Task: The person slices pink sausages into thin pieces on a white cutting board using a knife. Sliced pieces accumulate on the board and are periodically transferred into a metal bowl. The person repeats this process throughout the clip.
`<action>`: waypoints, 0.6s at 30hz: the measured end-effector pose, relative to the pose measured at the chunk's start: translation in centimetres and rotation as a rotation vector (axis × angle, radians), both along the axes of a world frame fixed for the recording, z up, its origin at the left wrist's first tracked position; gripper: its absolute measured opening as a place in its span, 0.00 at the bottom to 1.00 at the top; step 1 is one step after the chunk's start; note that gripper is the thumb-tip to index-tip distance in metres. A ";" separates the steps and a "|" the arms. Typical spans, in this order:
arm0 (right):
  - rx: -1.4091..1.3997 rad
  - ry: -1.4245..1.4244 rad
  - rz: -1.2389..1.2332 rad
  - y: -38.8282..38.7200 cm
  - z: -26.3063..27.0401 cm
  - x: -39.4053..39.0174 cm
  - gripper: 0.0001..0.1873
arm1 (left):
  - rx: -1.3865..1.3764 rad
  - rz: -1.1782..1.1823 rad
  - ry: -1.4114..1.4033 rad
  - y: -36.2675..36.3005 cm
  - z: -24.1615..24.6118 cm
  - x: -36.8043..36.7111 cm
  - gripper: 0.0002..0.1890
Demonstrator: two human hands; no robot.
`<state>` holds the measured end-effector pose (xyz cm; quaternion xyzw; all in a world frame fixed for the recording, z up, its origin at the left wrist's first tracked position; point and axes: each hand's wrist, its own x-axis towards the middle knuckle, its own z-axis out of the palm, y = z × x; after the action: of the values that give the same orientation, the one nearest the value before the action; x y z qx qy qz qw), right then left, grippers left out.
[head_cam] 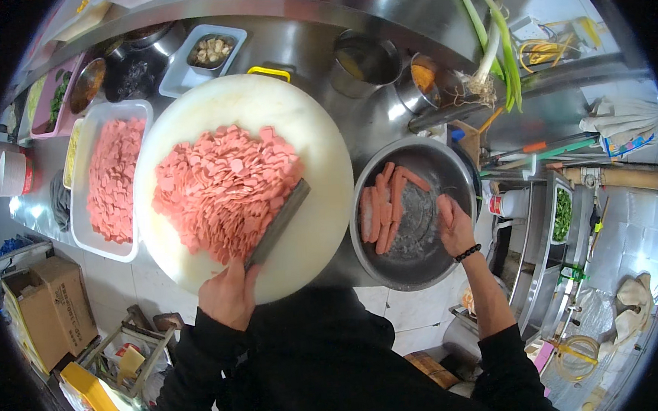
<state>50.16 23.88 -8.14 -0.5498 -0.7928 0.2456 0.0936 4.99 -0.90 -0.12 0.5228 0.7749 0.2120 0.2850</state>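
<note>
My left hand (229, 295) grips a cleaver (278, 225), its broad blade edge-on against the right side of a pile of sliced pink sausage (224, 183). The pile covers much of a round white cutting board (320, 150). To the right stands a metal basin (421, 267), with several whole pink sausages (385, 208) lying together at its left side. My right hand (455, 225) is over the basin's right inner wall, apart from the sausages. Its fingers are partly hidden, and whether they hold anything is unclear.
Left of the board, a white plastic tub (78, 218) holds more sliced sausage. Behind are a light tray (174, 82) with a small bowl, a steel pot (366, 64) and a container of orange seasoning (423, 78). Scallions (488, 57) hang over the counter's right back edge.
</note>
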 end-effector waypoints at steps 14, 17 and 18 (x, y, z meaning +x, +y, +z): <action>-0.285 0.480 -0.307 1.6 4.0 -3.1 0.25 | -0.027 0.021 -0.007 -0.2 0.3 -0.3 0.11; -0.138 1.090 -0.570 -0.1 4.6 -6.5 0.21 | -0.015 0.024 0.003 0.1 0.2 -0.1 0.11; -0.195 0.745 -0.430 -1.1 3.0 -4.2 0.19 | -0.008 0.016 0.000 0.4 0.3 0.0 0.11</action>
<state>45.99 22.82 -5.16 -0.5825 -0.5455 0.4759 0.3698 4.98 -0.49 0.13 0.5156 0.7799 0.2112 0.2851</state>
